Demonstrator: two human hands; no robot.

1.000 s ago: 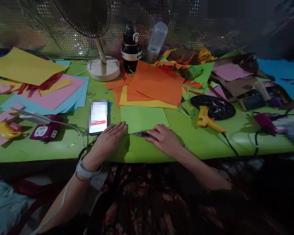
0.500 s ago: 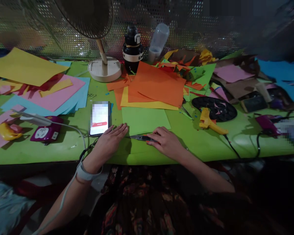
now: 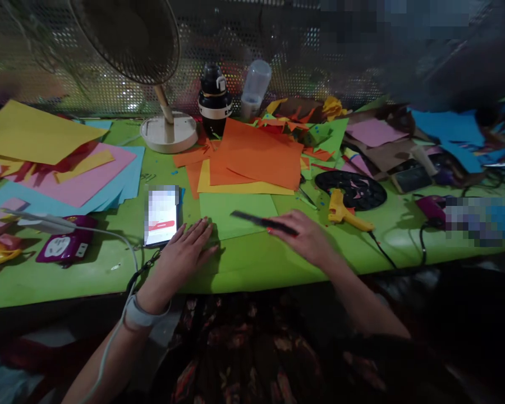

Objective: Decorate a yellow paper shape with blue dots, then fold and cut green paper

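Observation:
My left hand (image 3: 187,247) lies flat with its fingers stretched out, its fingertips at the left edge of a light green paper sheet (image 3: 235,207). A dark pair of scissors (image 3: 256,219), smeared by motion, is held in my right hand (image 3: 305,235). Its blades point left above the green sheet. Just beyond my left fingers lies a phone (image 3: 162,216) with a lit screen. Orange sheets (image 3: 256,154) and a yellow sheet (image 3: 239,185) lie behind the green paper.
A fan (image 3: 168,134), a black bottle (image 3: 214,104) and a clear bottle (image 3: 256,84) stand at the back. Right of my hands are a yellow glue gun (image 3: 347,213) and a black tray (image 3: 370,191). A purple device (image 3: 65,241) with a white cable lies left.
My right hand has lifted the scissors from the front edge of the green sheet to above it. My left hand stays flat. The view has shifted slightly.

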